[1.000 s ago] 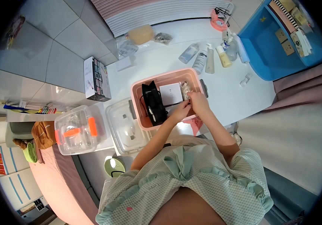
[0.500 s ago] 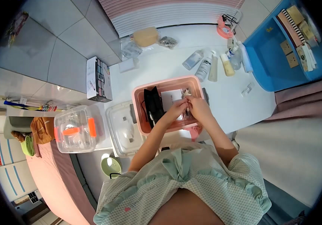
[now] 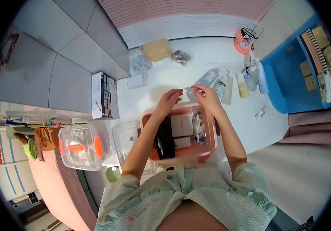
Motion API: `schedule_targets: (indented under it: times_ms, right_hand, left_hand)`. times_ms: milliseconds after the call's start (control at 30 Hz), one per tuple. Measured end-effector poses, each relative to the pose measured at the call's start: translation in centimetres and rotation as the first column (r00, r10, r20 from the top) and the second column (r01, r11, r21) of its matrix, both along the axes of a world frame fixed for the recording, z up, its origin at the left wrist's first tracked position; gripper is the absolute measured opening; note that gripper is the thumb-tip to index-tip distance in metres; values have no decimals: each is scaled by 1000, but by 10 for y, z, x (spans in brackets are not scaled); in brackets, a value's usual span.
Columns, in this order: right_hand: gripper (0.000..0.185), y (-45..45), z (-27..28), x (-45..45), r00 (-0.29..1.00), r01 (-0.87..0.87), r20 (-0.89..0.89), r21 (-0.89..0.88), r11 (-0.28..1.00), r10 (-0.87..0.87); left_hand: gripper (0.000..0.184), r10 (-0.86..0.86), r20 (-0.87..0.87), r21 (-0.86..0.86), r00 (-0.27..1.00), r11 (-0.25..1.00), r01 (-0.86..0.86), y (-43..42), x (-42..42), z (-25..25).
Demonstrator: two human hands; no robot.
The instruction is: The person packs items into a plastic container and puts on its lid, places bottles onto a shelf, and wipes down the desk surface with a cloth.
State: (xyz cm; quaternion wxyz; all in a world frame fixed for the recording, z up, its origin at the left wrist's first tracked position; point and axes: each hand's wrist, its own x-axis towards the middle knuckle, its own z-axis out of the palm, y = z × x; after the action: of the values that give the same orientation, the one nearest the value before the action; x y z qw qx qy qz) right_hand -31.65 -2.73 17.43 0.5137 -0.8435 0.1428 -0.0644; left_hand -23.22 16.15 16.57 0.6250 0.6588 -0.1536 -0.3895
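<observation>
My left hand (image 3: 169, 101) hovers over the far rim of a pink plastic bin (image 3: 213, 133), its fingers loosely stretched and holding nothing. Facing it, my right hand (image 3: 206, 98) is just beyond that rim, close to the lying bottles, with fingers apart and no object in them. Inside the bin, a black pouch (image 3: 166, 140) lies along the left side. A white box (image 3: 181, 126) and a smaller white box (image 3: 182, 142) sit in the middle. At the right lies a clear-wrapped packet (image 3: 199, 130) of small mixed items.
A clear lid (image 3: 124, 134) lies left of the bin, near a clear case with orange latches (image 3: 80, 148). Several bottles (image 3: 242, 86) stand or lie at the back right, beside a blue shelf (image 3: 279, 77). Plastic bags (image 3: 157, 50) and a printed box (image 3: 104, 96) are at the back left.
Both hands have let go of the wrapped packet in the bin, risen and moved away past the far rim, separating. The packet now lies at the bin's right side.
</observation>
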Motion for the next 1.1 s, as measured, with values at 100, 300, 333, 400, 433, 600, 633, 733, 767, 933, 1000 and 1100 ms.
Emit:
schedule_targets:
  times_ms: [100, 300, 333, 400, 433, 600, 633, 733, 767, 933, 1000, 1100]
  right_hand:
    - [29, -25, -39, 38, 999, -16, 36, 62, 998, 14]
    - [42, -52, -92, 100, 998, 51, 30, 23, 998, -51]
    - [42, -54, -97, 109, 997, 58, 46, -13, 998, -57]
    - [41, -60, -110, 130, 997, 75, 40, -86, 993, -71]
    - [41, -64, -117, 141, 996, 84, 39, -123, 989, -80]
    - [42, -82, -155, 200, 987, 148, 99, -221, 964, -129]
    - [43, -83, -157, 208, 988, 144, 86, -235, 961, -127]
    - [47, -86, -161, 227, 990, 115, -42, -301, 947, -133]
    - [47, -87, -161, 231, 989, 97, -82, -296, 950, -126]
    - [49, -84, -161, 236, 980, 94, -134, -351, 932, -150]
    - [49, -86, -162, 239, 944, 40, -304, -283, 958, -129]
    - [50, -90, -182, 235, 925, 66, -378, 56, 996, -40]
  left_hand:
    - [36, 13, 63, 93, 998, 995, -19, -22, 32, -20]
    - [48, 114, 11, 245, 993, 963, -113, -61, 94, -67]
    - [50, 135, -27, 250, 991, 960, -124, -67, 102, -73]
    - [53, 175, -103, 262, 979, 954, -143, -78, 116, -85]
    - [55, 196, -122, 261, 973, 952, -159, -84, 122, -90]
    - [64, 299, -205, 264, 932, 934, -242, -118, 146, -115]
    - [65, 332, -207, 276, 920, 922, -271, -126, 149, -120]
    - [67, 416, -174, 289, 893, 888, -357, -141, 159, -143]
    - [67, 434, -139, 275, 890, 880, -387, -143, 164, -151]
    - [62, 489, -211, 184, 846, 870, -457, -145, 177, -161]
    - [55, 516, -180, 133, 837, 856, -499, -146, 176, -160]
    - [53, 463, -7, 210, 887, 867, -451, -145, 171, -159]
